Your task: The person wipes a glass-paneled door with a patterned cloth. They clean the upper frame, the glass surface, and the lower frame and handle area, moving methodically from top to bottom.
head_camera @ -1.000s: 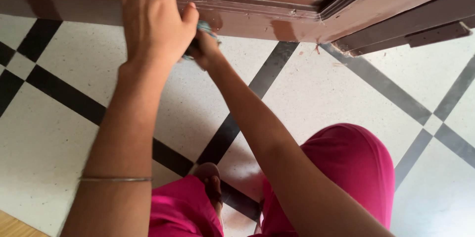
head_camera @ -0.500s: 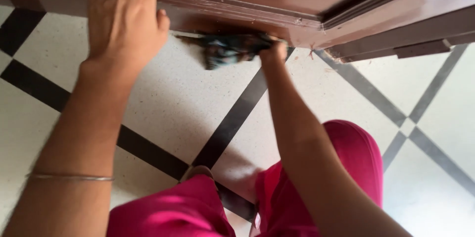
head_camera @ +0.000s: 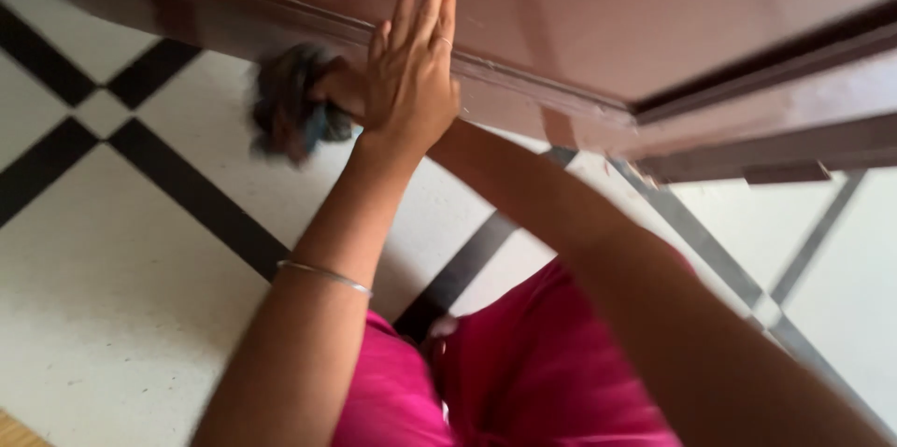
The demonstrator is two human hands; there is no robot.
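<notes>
Speckled white floor [head_camera: 112,288] with black bands below. Upper left: dark cloth [head_camera: 285,111], blurred, now swept leftward along brown door [head_camera: 598,8] bottom edge, bunched in right hand [head_camera: 338,87]. Centre: left hand [head_camera: 411,83], fingers flat together, braced on door.

Looks like a home, by a doorway: a glossy brown wooden door [head_camera: 654,8] stands over a speckled white terrazzo floor [head_camera: 112,316] crossed by diagonal black stripes [head_camera: 196,195].
</notes>
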